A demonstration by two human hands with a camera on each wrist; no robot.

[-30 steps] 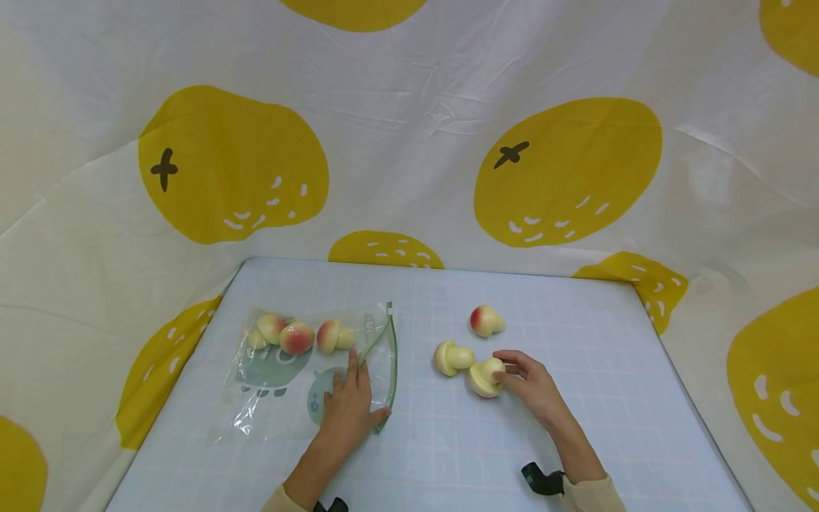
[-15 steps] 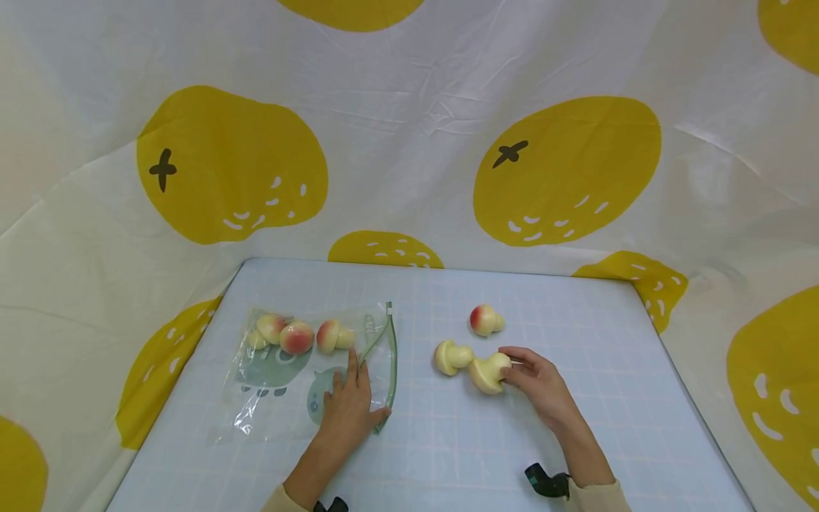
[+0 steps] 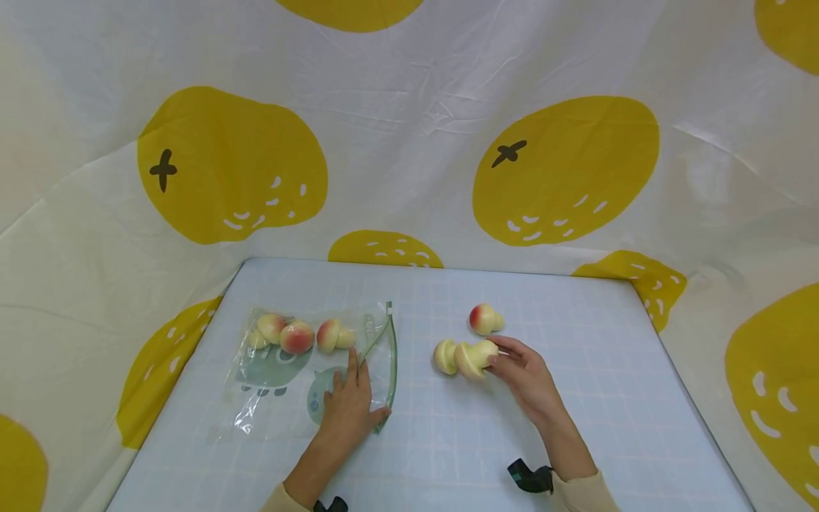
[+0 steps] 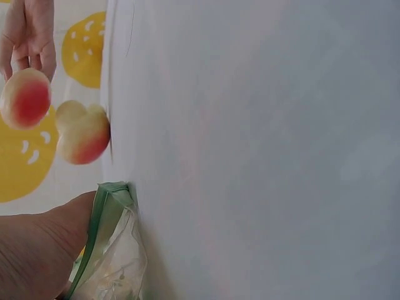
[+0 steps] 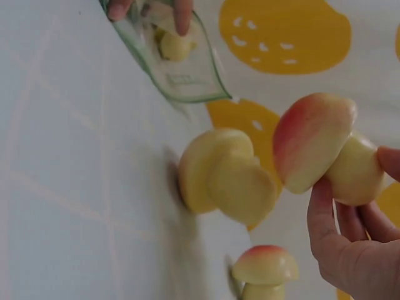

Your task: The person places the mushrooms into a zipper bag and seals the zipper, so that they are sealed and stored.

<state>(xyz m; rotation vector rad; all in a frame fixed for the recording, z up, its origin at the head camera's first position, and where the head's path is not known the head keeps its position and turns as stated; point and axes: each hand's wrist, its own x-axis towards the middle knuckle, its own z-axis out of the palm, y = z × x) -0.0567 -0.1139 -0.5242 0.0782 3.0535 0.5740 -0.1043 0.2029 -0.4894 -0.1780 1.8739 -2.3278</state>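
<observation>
My right hand (image 3: pixel 526 380) pinches a toy mushroom (image 3: pixel 472 359) by its pale stem; the right wrist view shows its red-tinged cap (image 5: pixel 312 137) up off the table. In the head view it overlaps a second mushroom (image 3: pixel 443 357) lying on the table. A third mushroom (image 3: pixel 484 319) lies behind them. On the left is a clear zip bag (image 3: pixel 275 409) with a green edge and several mushrooms (image 3: pixel 297 337) inside. My left hand (image 3: pixel 348 412) rests on the bag near its mouth, fingers straight, thumb (image 4: pixel 56 228) at the green zip edge.
A pale checked cloth (image 3: pixel 441 455) covers the table. Behind and at the sides hangs a white curtain (image 3: pixel 397 142) with yellow fruit prints. Black wrist bands (image 3: pixel 531 476) sit at both sleeves.
My right hand has tilted the mushroom, lifted it and brought it left and farther back, in front of the second mushroom. The left hand and the bag stay where they were.
</observation>
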